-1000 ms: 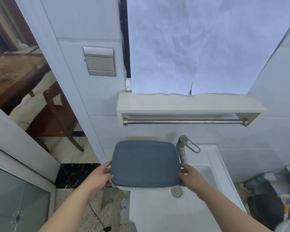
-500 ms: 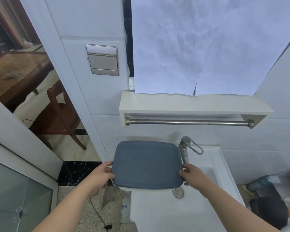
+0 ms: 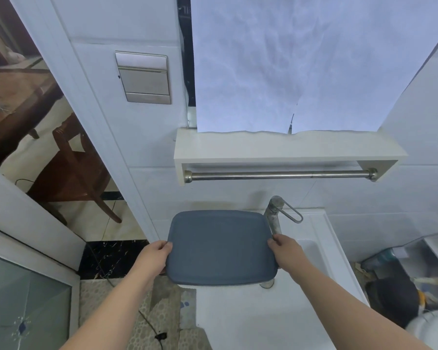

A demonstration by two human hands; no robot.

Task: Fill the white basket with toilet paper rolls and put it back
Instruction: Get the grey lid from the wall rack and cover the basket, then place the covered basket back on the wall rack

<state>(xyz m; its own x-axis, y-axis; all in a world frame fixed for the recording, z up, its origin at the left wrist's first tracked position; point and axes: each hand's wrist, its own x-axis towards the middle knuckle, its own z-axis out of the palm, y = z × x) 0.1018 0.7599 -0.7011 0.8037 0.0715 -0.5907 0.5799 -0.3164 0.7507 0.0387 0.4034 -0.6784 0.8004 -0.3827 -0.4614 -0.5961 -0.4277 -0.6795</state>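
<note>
Both my hands hold the grey-blue lid over the white sink.

My left hand [image 3: 154, 257] has its grip closed on the left edge of the grey-blue lid [image 3: 220, 247], fingers curled over the rim, and my right hand [image 3: 286, 255] grips the right edge the same way. The lid is flat side up and hides whatever sits beneath it, so I cannot see the white basket itself or any rolls. It hangs above the near left part of the sink [image 3: 321, 251], with the metal tap [image 3: 274, 215] just beside its far right corner. Farther back, a steel rail [image 3: 278, 176] runs under a white wall shelf [image 3: 276, 147], and white paper sheets [image 3: 288, 64] hang down to the shelf top.
</note>
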